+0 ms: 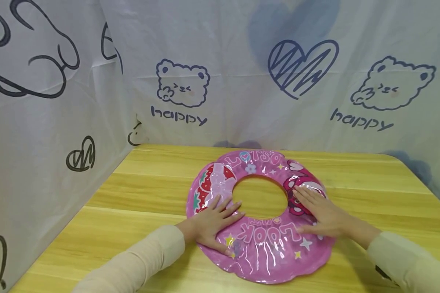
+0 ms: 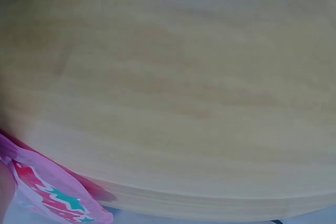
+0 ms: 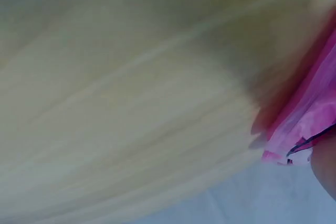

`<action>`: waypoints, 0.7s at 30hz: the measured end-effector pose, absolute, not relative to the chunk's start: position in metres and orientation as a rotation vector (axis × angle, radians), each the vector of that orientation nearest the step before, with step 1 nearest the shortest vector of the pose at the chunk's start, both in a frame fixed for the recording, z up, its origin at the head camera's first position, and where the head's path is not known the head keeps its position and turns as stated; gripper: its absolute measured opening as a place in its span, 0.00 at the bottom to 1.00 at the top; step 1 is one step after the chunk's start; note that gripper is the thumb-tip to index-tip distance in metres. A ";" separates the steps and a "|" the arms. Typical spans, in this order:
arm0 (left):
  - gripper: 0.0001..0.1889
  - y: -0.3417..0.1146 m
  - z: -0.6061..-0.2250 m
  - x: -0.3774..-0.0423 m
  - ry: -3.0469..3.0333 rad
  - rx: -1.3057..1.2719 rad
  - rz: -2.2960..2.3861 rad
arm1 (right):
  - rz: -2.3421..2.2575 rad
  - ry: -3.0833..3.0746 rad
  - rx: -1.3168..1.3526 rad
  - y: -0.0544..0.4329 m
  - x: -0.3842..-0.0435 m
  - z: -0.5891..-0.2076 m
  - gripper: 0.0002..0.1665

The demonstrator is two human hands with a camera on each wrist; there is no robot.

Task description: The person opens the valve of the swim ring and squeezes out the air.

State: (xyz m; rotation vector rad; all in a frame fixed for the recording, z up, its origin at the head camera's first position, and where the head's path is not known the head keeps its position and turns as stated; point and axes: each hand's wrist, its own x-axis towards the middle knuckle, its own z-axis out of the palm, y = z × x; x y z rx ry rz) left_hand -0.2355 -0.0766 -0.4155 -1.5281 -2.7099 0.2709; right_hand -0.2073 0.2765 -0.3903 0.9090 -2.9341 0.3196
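A pink inflatable swim ring [image 1: 267, 260] lies flat on the wooden table, printed with strawberries, a pink bear, stars and the words LOTSO and LOOK OUT. Its surface is shiny and puckered. On the ring's left side rests my left hand [image 1: 214, 224], fingers spread and straight. My right hand [image 1: 324, 213] lies on the right side over the bear print, its fingers extended. In the left wrist view only a strawberry-printed edge of the ring [image 2: 58, 190] shows at the lower left. The right wrist view catches the ring's pink edge [image 3: 310, 114] at the right.
The light wooden table [image 1: 132, 211] extends around the ring on all sides. White cloth with bear, heart and "happy" drawings [image 1: 234, 89] hangs behind it, and another white cloth [image 1: 51, 134] hangs along the left.
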 end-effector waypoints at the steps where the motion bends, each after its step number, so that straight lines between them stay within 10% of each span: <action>1: 0.55 -0.077 -0.416 -0.236 -2.719 -1.528 0.255 | 0.324 -2.947 0.906 0.278 -0.208 -0.393 0.58; 21: 0.53 -0.076 -0.417 -0.238 -2.708 -1.570 0.016 | 0.271 -2.902 0.962 0.278 -0.210 -0.426 0.57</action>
